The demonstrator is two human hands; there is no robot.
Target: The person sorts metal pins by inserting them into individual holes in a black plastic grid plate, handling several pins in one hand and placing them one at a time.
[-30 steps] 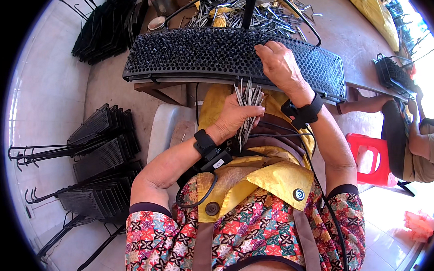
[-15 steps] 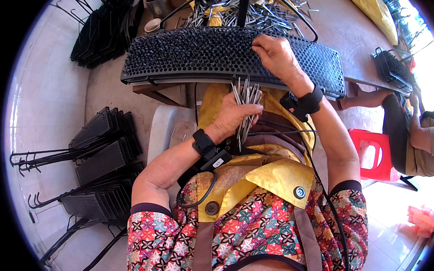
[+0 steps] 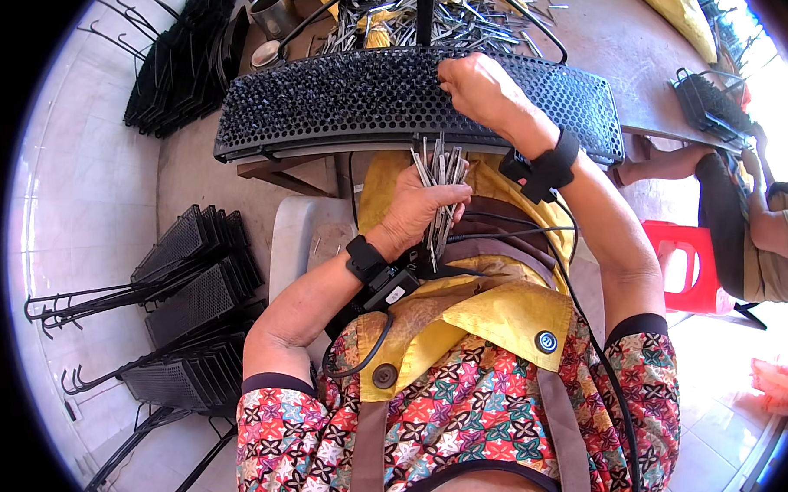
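Observation:
My left hand (image 3: 417,203) is closed around a bundle of thin metal rods (image 3: 442,171), whose ends fan out above and below the fist. Just past it lies a long black perforated rack (image 3: 571,110), slightly tilted. Short dark pieces (image 3: 319,91) stand crowded in the holes of its left and middle part, while the holes to the right show bare. Over the middle of the rack, my right hand (image 3: 484,88) is closed with the fingertips pinched together at the edge of the filled area. Whatever is in that pinch is hidden.
Loose metal rods (image 3: 464,22) are heaped on the table (image 3: 595,31) behind the rack, with a metal cup (image 3: 273,14) to their left. Hooked black racks (image 3: 192,314) stack on the left floor. A red stool (image 3: 685,266) and another person (image 3: 757,207) are at right.
My right hand has shifted a little to the left along the rack. The left hand still grips the bundle of rods, and the whole view has moved slightly.

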